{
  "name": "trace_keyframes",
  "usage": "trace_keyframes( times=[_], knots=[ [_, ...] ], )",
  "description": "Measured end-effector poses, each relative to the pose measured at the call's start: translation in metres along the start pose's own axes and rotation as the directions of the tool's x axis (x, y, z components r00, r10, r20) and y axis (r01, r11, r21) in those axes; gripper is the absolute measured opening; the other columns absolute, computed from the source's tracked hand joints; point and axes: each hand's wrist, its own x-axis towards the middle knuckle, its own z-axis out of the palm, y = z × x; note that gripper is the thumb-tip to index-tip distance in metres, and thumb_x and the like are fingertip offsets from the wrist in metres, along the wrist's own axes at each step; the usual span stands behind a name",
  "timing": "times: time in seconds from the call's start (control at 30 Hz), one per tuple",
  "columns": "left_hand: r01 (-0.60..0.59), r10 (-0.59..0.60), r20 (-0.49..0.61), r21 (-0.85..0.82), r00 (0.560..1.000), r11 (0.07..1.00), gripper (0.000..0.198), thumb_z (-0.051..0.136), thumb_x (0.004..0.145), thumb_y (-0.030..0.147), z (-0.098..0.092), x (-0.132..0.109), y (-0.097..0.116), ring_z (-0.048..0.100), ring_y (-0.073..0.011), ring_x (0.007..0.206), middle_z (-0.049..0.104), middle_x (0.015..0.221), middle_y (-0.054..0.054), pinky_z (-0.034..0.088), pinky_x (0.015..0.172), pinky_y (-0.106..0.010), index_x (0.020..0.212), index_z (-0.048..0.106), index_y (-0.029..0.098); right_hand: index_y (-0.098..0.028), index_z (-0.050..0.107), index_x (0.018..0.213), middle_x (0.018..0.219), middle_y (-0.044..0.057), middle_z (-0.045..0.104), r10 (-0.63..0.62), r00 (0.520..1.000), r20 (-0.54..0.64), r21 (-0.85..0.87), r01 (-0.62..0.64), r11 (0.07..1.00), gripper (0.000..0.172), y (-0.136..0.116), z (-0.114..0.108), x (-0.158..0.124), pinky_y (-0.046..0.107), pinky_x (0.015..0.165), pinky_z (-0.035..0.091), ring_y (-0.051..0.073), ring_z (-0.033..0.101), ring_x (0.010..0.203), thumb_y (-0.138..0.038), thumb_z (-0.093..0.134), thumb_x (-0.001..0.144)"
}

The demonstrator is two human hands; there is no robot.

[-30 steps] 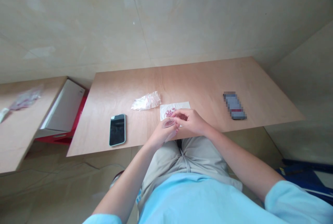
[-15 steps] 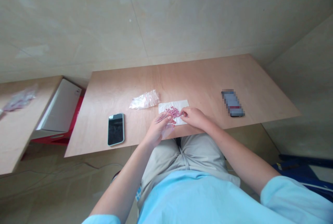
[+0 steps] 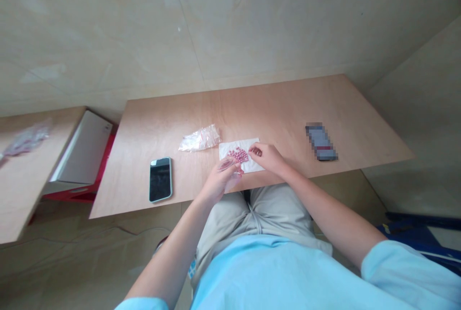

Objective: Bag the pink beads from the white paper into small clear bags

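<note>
Several small pink beads [image 3: 238, 154] lie heaped on a white sheet [image 3: 255, 165], which looks like a paper napkin, near the table's front edge. My left hand [image 3: 218, 179] is at the sheet's left side, its fingers closed on a small clear plastic bag [image 3: 232, 181] that hangs below the thumb. Over the sheet's right part, beside the beads, my right hand [image 3: 267, 157] has thumb and forefinger pinched together. Whether a bead is between those fingertips is too small to see. A crumpled clear plastic bag [image 3: 200, 138] rests just left of the sheet.
On the wooden table [image 3: 273, 103], a phone with a pale green case [image 3: 161, 179] lies at the left, and a phone with a blurred screen [image 3: 321, 142] at the right. A second table [image 3: 21, 175] at the far left bears a plastic bag [image 3: 29, 139]. A wall stands behind.
My right hand has shifted slightly up and left at the edge of the beads, still pinched. My left hand keeps its place with the small bag, tilting a little.
</note>
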Motion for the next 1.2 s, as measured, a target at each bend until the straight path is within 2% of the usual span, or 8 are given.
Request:
trace_keyframes(
  times=[0.1,0.2,0.3,0.37,0.53,0.7,0.83,1.2],
  knots=[
    [0.004,-0.004,0.007,0.071,1.000,0.997,0.030,0.080,0.078,0.037,0.004,0.001,-0.004,0.063,-0.0140,0.074,0.065,0.081,-0.003,0.047,0.069,-0.026,0.090,0.061,0.017,-0.019,0.067,0.100,0.075,0.001,0.065,0.032,0.996,-0.084,0.323,-0.003,0.946,0.026,-0.018,-0.007,-0.002,0.024,0.060,0.046,0.015,0.060,0.066,-0.042,0.056,0.094],
    [0.011,-0.015,0.040,0.103,0.999,0.995,0.031,0.081,0.077,0.036,0.007,0.000,-0.007,0.063,-0.0140,0.075,0.065,0.081,-0.002,0.046,0.070,-0.026,0.090,0.061,0.016,-0.018,0.066,0.103,0.074,0.000,0.062,-0.030,0.999,-0.020,0.441,0.036,0.897,0.029,-0.043,-0.012,-0.011,0.023,0.056,0.043,0.013,0.055,0.061,-0.044,0.059,0.093],
    [-0.008,0.001,0.085,0.087,0.996,0.996,0.031,0.081,0.078,0.035,0.009,-0.001,-0.007,0.063,-0.0143,0.079,0.066,0.086,-0.003,0.047,0.075,-0.027,0.095,0.063,0.016,-0.019,0.069,0.102,0.073,-0.001,0.063,-0.171,0.972,0.163,0.365,0.102,0.925,0.025,-0.056,-0.014,-0.019,0.023,0.057,0.041,0.012,0.055,0.063,-0.040,0.065,0.090],
    [-0.018,0.011,0.079,0.088,0.997,0.996,0.031,0.081,0.078,0.035,0.009,-0.002,-0.006,0.063,-0.0145,0.080,0.066,0.086,-0.003,0.046,0.075,-0.027,0.096,0.064,0.016,-0.019,0.070,0.102,0.070,-0.002,0.062,-0.177,0.963,0.205,0.321,0.105,0.941,0.024,-0.052,-0.013,-0.019,0.022,0.057,0.039,0.012,0.054,0.062,-0.038,0.064,0.090],
    [-0.004,0.001,0.043,0.079,0.999,0.997,0.032,0.080,0.079,0.038,0.007,-0.004,-0.003,0.064,-0.0154,0.075,0.066,0.081,-0.004,0.047,0.069,-0.026,0.093,0.062,0.016,-0.018,0.071,0.099,0.067,-0.001,0.062,-0.020,0.999,0.025,0.056,0.019,0.998,0.021,-0.013,-0.015,-0.008,0.023,0.056,0.036,0.012,0.051,0.057,-0.033,0.056,0.093],
    [-0.009,0.008,0.074,0.013,0.997,1.000,0.027,0.076,0.084,0.037,0.006,-0.003,-0.003,0.064,-0.0143,0.077,0.066,0.083,-0.004,0.048,0.072,-0.026,0.092,0.061,0.016,-0.020,0.072,0.101,0.075,0.002,0.070,0.009,0.991,0.135,-0.245,0.025,0.969,0.017,0.006,-0.011,-0.005,0.024,0.062,0.037,0.014,0.060,0.066,-0.027,0.059,0.092],
    [0.005,-0.003,0.077,-0.021,0.997,1.000,0.024,0.073,0.087,0.037,0.005,-0.003,-0.002,0.064,-0.0145,0.079,0.066,0.086,-0.004,0.049,0.074,-0.027,0.093,0.062,0.016,-0.022,0.072,0.101,0.081,0.002,0.073,0.017,0.983,0.184,-0.323,0.044,0.945,0.016,0.003,-0.002,-0.007,0.024,0.063,0.035,0.016,0.063,0.072,-0.026,0.063,0.090],
    [0.014,-0.012,0.062,-0.032,0.998,0.999,0.025,0.074,0.085,0.038,0.008,-0.005,0.000,0.064,-0.0140,0.079,0.067,0.086,-0.004,0.047,0.071,-0.025,0.091,0.062,0.016,-0.021,0.070,0.104,0.086,0.004,0.073,0.054,0.989,0.136,-0.413,0.007,0.911,0.018,-0.003,0.011,-0.009,0.024,0.063,0.036,0.016,0.064,0.075,-0.034,0.062,0.094]
  ],
)
